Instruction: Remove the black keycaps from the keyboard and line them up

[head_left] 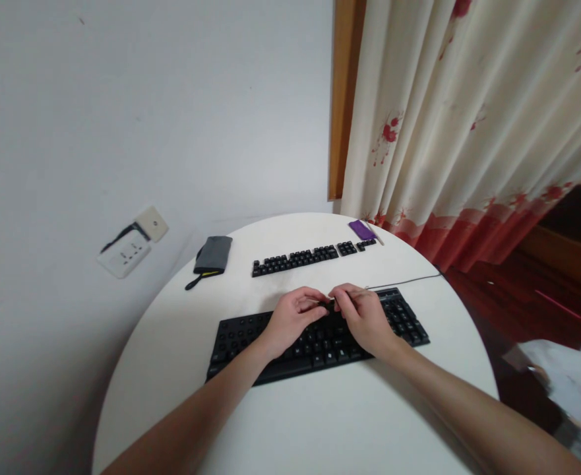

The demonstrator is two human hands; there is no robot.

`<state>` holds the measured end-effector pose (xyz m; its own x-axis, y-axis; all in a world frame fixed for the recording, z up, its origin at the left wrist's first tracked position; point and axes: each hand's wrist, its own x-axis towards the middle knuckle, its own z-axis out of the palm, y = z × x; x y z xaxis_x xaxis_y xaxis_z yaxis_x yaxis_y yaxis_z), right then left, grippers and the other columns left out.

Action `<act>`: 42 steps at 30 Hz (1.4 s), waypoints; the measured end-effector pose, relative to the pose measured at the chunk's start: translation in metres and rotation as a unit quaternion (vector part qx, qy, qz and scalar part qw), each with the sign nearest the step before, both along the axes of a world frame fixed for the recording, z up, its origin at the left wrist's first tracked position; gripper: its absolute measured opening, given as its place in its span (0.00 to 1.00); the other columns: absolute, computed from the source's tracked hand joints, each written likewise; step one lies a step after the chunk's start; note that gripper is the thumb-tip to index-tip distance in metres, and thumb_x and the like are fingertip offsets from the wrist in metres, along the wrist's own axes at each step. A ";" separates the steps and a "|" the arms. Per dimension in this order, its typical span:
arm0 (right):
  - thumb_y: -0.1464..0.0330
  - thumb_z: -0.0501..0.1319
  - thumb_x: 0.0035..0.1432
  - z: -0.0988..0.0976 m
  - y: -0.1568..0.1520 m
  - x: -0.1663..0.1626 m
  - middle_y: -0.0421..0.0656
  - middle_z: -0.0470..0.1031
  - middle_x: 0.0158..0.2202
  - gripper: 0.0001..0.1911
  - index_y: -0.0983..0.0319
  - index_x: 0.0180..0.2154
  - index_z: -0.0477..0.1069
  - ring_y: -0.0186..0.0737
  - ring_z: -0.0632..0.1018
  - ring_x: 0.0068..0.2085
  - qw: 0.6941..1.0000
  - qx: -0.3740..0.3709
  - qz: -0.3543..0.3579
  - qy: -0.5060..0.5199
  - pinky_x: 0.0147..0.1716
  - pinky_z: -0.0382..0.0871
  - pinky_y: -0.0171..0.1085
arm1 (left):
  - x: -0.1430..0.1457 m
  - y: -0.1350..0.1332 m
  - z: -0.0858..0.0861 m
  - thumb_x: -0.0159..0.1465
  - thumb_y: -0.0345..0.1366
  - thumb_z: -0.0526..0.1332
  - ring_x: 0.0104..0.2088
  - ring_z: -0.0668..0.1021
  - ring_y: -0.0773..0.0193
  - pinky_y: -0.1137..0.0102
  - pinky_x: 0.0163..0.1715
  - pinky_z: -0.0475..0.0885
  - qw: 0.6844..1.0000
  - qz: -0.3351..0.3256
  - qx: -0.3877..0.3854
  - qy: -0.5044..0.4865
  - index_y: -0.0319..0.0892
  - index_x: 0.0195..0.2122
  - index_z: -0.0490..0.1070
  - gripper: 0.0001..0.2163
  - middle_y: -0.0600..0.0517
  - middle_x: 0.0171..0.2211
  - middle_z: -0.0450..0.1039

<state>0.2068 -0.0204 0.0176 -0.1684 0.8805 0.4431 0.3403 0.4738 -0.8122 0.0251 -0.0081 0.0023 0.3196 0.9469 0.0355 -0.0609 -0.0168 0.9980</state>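
A black keyboard (290,371) lies on the white round table, many of its key positions at the left without caps. Over its upper middle, my two hands meet with their fingertips close together. My left hand (290,321) is closed in a pinch on a small black keycap (328,305). My right hand (364,320) is also closed, thumb and index finger pressed together beside that cap. What lies inside the right fingers is partly hidden and too small to name. Beyond the hands, loose black keycaps (293,262) stand in ordered rows.
At the table's (290,429) back left lies a grey pouch (214,254) with a black loop. A purple cloth (362,230) and a thin pale stick (375,233) lie at the back right. The keyboard's cable (409,282) runs to the right edge. A wall and curtain (419,132) stand behind.
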 end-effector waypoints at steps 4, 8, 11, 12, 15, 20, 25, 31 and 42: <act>0.63 0.53 0.68 -0.003 0.002 0.001 0.40 0.73 0.26 0.17 0.61 0.30 0.73 0.37 0.74 0.29 0.998 -0.039 -0.041 0.019 0.35 0.66 0.35 | 0.000 0.000 0.000 0.58 0.36 0.69 0.43 0.82 0.58 0.59 0.51 0.75 1.000 0.011 0.020 -0.016 0.39 0.41 0.77 0.11 0.45 0.49 0.77; 0.62 0.51 0.69 0.000 0.005 0.004 0.43 0.76 0.32 0.18 0.62 0.31 0.73 0.39 0.76 0.36 0.993 -0.003 -0.086 0.080 0.40 0.67 0.37 | 0.000 0.000 -0.001 0.60 0.37 0.68 0.42 0.82 0.57 0.61 0.50 0.76 0.999 0.028 0.024 -0.013 0.39 0.41 0.78 0.10 0.46 0.47 0.76; 0.62 0.49 0.70 0.005 0.009 0.011 0.45 0.76 0.36 0.19 0.62 0.32 0.72 0.41 0.76 0.41 0.987 0.025 -0.099 0.121 0.44 0.67 0.38 | 0.000 0.001 0.000 0.61 0.38 0.67 0.41 0.82 0.57 0.62 0.48 0.76 0.999 0.048 0.003 -0.006 0.39 0.45 0.76 0.13 0.47 0.43 0.78; 0.62 0.50 0.70 0.006 0.010 0.014 0.45 0.77 0.36 0.18 0.62 0.33 0.73 0.41 0.76 0.40 0.989 0.021 -0.088 0.121 0.44 0.67 0.38 | 0.000 0.001 0.000 0.61 0.38 0.67 0.40 0.83 0.58 0.62 0.47 0.77 0.998 0.057 -0.001 -0.005 0.39 0.45 0.75 0.13 0.47 0.42 0.78; 0.64 0.51 0.69 0.007 0.011 0.019 0.43 0.76 0.34 0.14 0.61 0.38 0.73 0.40 0.76 0.37 0.998 0.002 -0.015 0.060 0.41 0.68 0.38 | 0.000 0.001 0.002 0.60 0.38 0.68 0.38 0.82 0.60 0.66 0.42 0.77 0.998 0.068 -0.001 0.004 0.39 0.41 0.73 0.11 0.48 0.40 0.78; 0.69 0.54 0.67 0.002 0.007 0.016 0.44 0.75 0.36 0.10 0.60 0.41 0.74 0.40 0.76 0.38 0.995 0.047 0.061 -0.058 0.41 0.69 0.39 | 0.000 0.001 0.003 0.57 0.36 0.69 0.37 0.81 0.62 0.67 0.43 0.76 0.997 0.071 0.005 0.005 0.39 0.35 0.73 0.09 0.48 0.38 0.79; 0.70 0.63 0.62 0.000 0.007 0.012 0.44 0.75 0.37 0.05 0.60 0.40 0.74 0.40 0.76 0.38 0.992 0.054 0.077 -0.082 0.40 0.70 0.38 | -0.003 0.003 -0.001 0.55 0.37 0.71 0.37 0.79 0.61 0.66 0.44 0.74 0.997 0.076 0.023 0.021 0.39 0.35 0.76 0.10 0.49 0.35 0.79; 0.72 0.64 0.60 0.005 0.003 0.009 0.43 0.76 0.35 0.04 0.61 0.38 0.75 0.38 0.75 0.34 0.991 0.049 0.071 -0.098 0.36 0.69 0.36 | -0.003 0.002 0.000 0.57 0.38 0.70 0.34 0.79 0.62 0.68 0.41 0.74 0.998 0.058 0.022 0.023 0.39 0.37 0.78 0.10 0.50 0.33 0.79; 0.67 0.66 0.54 0.006 0.122 0.111 0.47 0.81 0.35 0.10 0.64 0.38 0.80 0.42 0.78 0.36 0.943 -0.059 -0.221 -0.242 0.38 0.66 0.35 | 0.000 0.005 0.003 0.63 0.45 0.61 0.29 0.74 0.64 0.72 0.27 0.67 0.996 0.093 -0.003 0.012 0.38 0.31 0.75 0.14 0.49 0.28 0.74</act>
